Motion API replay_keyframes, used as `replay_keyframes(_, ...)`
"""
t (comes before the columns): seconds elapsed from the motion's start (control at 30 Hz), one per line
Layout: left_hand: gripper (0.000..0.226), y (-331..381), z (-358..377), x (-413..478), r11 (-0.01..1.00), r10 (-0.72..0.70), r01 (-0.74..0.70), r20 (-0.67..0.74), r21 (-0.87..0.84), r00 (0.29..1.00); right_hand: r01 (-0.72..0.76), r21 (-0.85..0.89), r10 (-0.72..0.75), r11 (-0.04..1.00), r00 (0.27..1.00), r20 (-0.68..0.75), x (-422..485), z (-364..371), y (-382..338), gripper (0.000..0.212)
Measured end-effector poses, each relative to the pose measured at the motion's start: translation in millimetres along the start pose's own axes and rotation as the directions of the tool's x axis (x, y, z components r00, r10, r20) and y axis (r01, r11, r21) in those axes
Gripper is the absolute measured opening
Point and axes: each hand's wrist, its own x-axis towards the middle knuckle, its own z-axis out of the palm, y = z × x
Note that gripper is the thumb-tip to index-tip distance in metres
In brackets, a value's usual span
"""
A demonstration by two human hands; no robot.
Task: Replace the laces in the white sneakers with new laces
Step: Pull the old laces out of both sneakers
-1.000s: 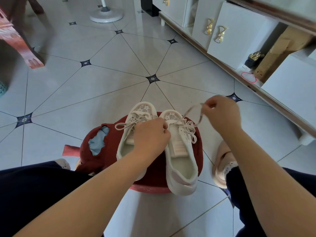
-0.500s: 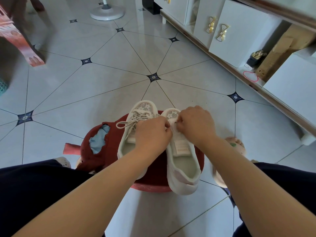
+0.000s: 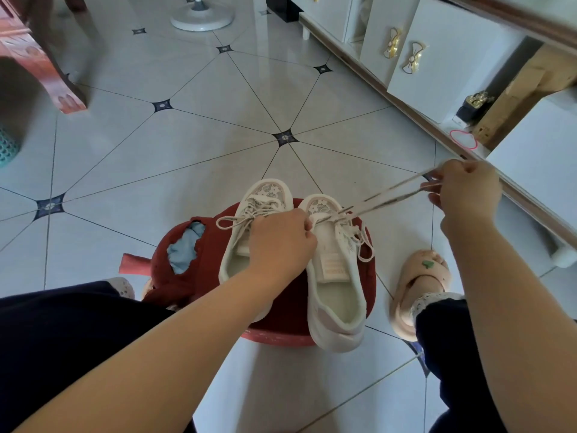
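The left sneaker (image 3: 265,195) and right sneaker (image 3: 338,296) are sitting side by side, toes toward the top of the frame, on a red stool (image 3: 281,334) at lower centre; the left hand (image 3: 279,242) is lying over the left sneaker, its curled fingers gripping the right sneaker's tongue. The right hand (image 3: 465,190), at the frame's right middle, is pinching the lace (image 3: 390,196), which is running taut in two strands from the right sneaker's front eyelets up to the clenched fingers; a beige slipper (image 3: 418,276) is resting on the tiled floor (image 3: 187,145) just right of the stool.
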Motion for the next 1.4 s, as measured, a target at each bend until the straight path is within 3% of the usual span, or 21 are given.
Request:
replay_keyframes(0.03,0.019,-0.4,0.2,0.7,1.0,-0.005,0.005,0.001,0.003,1.0,0.011,-0.021,-0.009,1.0,0.995,0.104,-4.6,4.9,0.6,0.018)
replay_keyframes(0.1,0.019,0.7,0.7,1.2,1.0,0.0,0.0,0.006,-0.002,1.0,0.174,-0.181,-0.101,0.968,0.93,0.353,-15.4,17.4,5.0,0.018)
replay_keyframes(0.2,0.02,1.7,1.0,0.6,1.0,0.01,-0.01,0.004,-0.018,1.0,0.526,-0.388,-0.235,0.757,0.773,0.589,-35.2,36.7,13.6,0.011)
replay_keyframes(0.33,0.021,1.4,2.5,1.7,1.0,0.021,-0.021,-0.002,-0.015,1.0,0.688,-0.457,-0.249,0.564,0.669,0.7,-50.2,56.4,26.4,0.03)
replay_keyframes(0.53,0.021,1.2,3.3,2.2,0.999,0.038,-0.038,0.005,0.002,0.999,0.794,-0.555,-0.305,0.247,0.607,0.734,-62.5,66.1,29.9,0.022)
replay_keyframes(0.57,0.021,1.2,3.0,1.9,0.999,0.034,-0.034,0.003,-0.006,0.999,0.785,-0.552,-0.316,0.281,0.619,0.719,-59.6,63.1,28.1,0.024)
replay_keyframes(0.63,0.02,0.9,2.0,1.1,1.0,0.019,-0.018,0.006,-0.018,1.0,0.668,-0.549,-0.34,0.503,0.737,0.585,-46.7,51.5,23.0,0.026)
replay_keyframes(0.73,0.018,-0.9,1.6,0.9,1.0,0.01,-0.01,0.006,0.009,1.0,0.394,-0.442,-0.33,0.806,0.919,0.217,-17.0,21.7,10.8,0.022)
replay_keyframes(0.8,0.017,-1.1,1.7,1.7,1.0,0.004,-0.004,0.004,0.007,1.0,0.289,-0.323,-0.271,0.901,0.957,0.102,-6.1,5.0,1.9,0.017)
replay_keyframes(0.87,0.018,0.3,2.3,1.8,1.0,0.006,-0.006,0.005,0.001,1.0,0.289,-0.281,-0.224,0.915,0.944,0.242,-13.1,5.5,-2.4,0.015)
replay_keyframes(0.97,0.018,2.5,3.3,1.7,1.0,0.005,-0.005,0.002,-0.016,1.0,0.261,-0.125,-0.152,0.957,0.821,0.551,-42.4,23.3,-1.8,0.009)
replay_keyframes(1.03,0.018,2.3,4.0,1.9,1.0,0.004,-0.004,-0.011,-0.028,1.0,0.086,-0.03,-0.037,0.996,0.686,0.727,-50.0,32.3,-2.5,0.028)
replay_keyframes(1.07,0.019,1.9,4.3,1.7,0.999,0.004,-0.005,-0.015,-0.031,1.0,0.101,-0.077,-0.007,0.992,0.645,0.764,-48.6,32.9,-3.4,0.042)
replay_keyframes(1.13,0.021,1.2,4.7,1.5,0.999,0.012,-0.013,-0.022,-0.04,1.0,0.238,-0.248,0.009,0.939,0.703,0.711,-40.3,29.0,-4.0,0.052)
replay_keyframes(1.2,0.022,1.7,4.9,0.9,0.998,0.033,-0.035,-0.039,-0.051,0.999,0.287,-0.307,-0.027,0.907,0.768,0.64,-33.0,24.4,-0.6,0.046)
replay_keyframes(1.3,0.024,7.3,4.8,1.6,0.996,0.072,-0.075,-0.061,-0.047,0.996,0.364,-0.337,-0.08,0.868,0.773,0.63,-37.4,26.0,4.8,0.033)
replay_keyframes(1.4,0.027,16.7,7.7,1.8,0.993,0.116,-0.115,-0.032,0.021,0.993,0.545,-0.453,-0.145,0.706,0.737,0.66,-42.3,32.2,13.1,0.023)
